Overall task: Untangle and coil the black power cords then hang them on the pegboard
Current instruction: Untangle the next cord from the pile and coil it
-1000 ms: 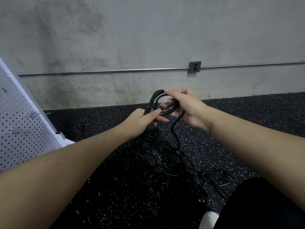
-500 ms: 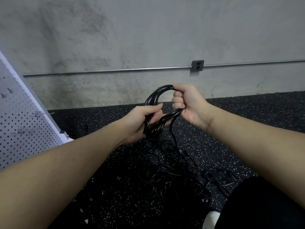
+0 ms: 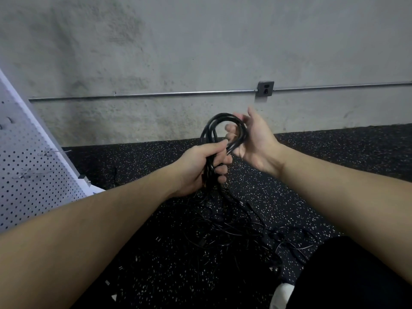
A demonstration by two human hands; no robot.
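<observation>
One coil (image 3: 223,132) gathered, gripped by left hand (image 3: 198,168); right hand (image 3: 254,139) released. Tangled cords (image 3: 223,230) left on floor (image 3: 312,152); pegboard (image 3: 29,170) hooks bare.

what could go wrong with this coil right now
1. The right hand is open, so only the left hand grips the coiled power cord; its loops may spring loose.
2. The cord's tail runs down into the tangled cords on the floor, so lifting toward the pegboard may snag and drag them.
</observation>
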